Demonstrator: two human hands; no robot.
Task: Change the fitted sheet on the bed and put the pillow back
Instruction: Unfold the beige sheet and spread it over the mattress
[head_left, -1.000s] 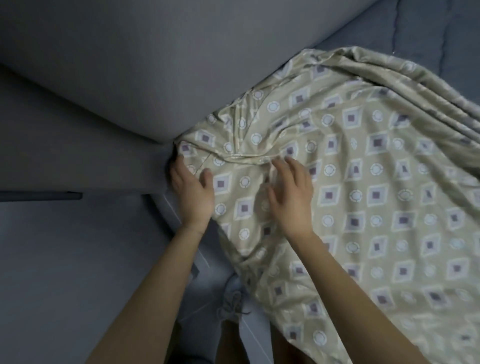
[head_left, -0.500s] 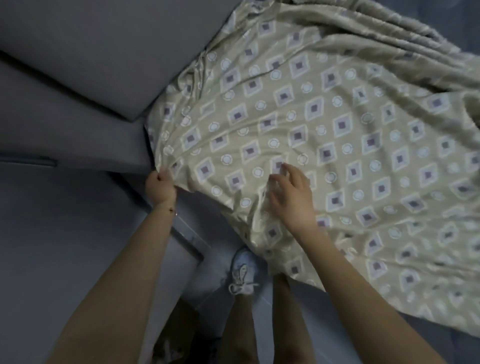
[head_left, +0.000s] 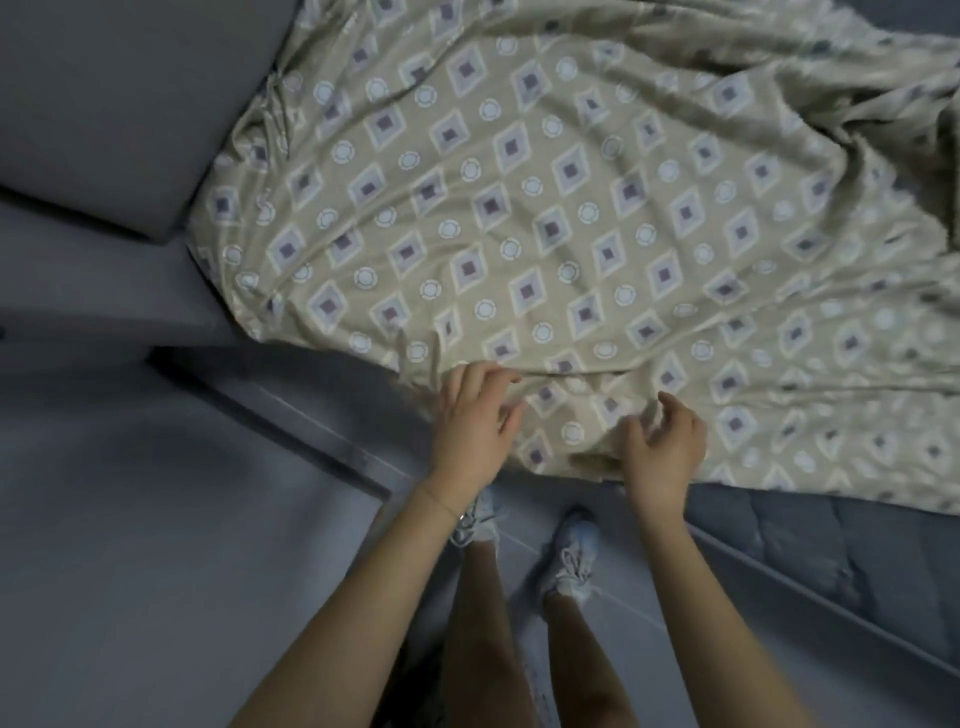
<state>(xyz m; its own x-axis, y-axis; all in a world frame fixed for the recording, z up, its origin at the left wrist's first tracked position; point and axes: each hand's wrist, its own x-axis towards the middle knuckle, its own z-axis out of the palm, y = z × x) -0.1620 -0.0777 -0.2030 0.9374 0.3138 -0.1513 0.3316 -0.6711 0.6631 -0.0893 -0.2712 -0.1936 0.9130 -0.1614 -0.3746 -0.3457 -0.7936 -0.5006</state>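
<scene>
**Sheet laid over one corner, most of the fitting still to do**

Nearest the camera, the person's legs and pale shoes (head_left: 569, 561) stand on the floor (head_left: 156, 545) beside the bed; just above them the two hands work the near hem of the fitted sheet (head_left: 519, 218); the left hand (head_left: 470, 431) lies on the edge with its fingers (head_left: 493, 376) loosely spread, pressing rather than pinching; the right hand (head_left: 662, 447) has its fingers (head_left: 636, 434) curled and half open against a bunched fold, and I cannot tell whether any cloth is really gripped.

To the right of the hands the blue quilted mattress (head_left: 831, 545) shows bare below the hem, so this side is judged not yet tucked; farther off, the patterned sheet spreads fairly flat across the middle; at the far left it meets the grey headboard (head_left: 130, 104), where a corner seems gathered in; at the far right it lies in loose heaps.

No pillow is in view; by my reckoning the remaining corners, the smoothing and the pillow's return are all left.
</scene>
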